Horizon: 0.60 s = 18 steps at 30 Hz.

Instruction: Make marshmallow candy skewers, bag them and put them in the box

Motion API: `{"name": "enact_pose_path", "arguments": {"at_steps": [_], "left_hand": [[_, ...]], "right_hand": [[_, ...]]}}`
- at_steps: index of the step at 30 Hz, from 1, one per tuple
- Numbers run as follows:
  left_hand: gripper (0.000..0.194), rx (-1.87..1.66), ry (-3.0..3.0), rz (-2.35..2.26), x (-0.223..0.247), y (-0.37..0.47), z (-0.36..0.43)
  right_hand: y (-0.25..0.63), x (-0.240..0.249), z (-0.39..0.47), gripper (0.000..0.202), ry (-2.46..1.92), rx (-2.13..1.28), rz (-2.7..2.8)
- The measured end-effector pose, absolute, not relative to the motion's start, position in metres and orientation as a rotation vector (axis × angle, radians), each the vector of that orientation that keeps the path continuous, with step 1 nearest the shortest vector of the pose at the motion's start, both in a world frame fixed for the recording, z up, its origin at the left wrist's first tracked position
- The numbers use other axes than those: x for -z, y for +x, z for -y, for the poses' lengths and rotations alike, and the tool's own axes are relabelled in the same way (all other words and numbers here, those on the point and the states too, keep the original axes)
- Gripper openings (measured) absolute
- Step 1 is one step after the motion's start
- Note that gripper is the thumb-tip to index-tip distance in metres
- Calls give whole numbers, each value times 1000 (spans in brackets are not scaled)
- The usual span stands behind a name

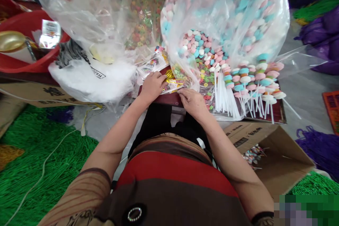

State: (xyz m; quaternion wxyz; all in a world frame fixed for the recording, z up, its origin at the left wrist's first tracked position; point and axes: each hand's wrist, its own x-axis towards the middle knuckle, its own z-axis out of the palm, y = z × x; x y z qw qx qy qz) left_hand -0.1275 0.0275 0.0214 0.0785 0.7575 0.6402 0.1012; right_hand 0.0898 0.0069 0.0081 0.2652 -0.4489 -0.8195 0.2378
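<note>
My left fingers [159,76] and right fingers [184,92] are at opposite ends of the wrapper [175,85], grip unclear, light level tension suits it.

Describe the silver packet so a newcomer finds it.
Find the red basin, far left on the near side. The packet is at its right side, beside a rounded gold object. Unlike that, it's flat, shiny silver and roughly square.

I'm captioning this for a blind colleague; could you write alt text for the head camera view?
Seen from above, a person's left hand and right hand touch a printed wrapper on a dark red table. Behind are clear bags of colorful candy; to the right, candy skewers lie above an open cardboard box.
</note>
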Motion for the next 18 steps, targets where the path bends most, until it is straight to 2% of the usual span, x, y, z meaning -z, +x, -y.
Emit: {"name": "enact_pose_path", "arguments": {"at_steps": [11,18], "left_hand": [[28,-222,2162,-1991,-34,-126,-39],[29,-276,2218,-1982,-29,-129,-39]], "right_hand": [[49,-23,-30,39,-1282,-346,2662],[39,-24,-40,39,-1346,-161,2696]]}}
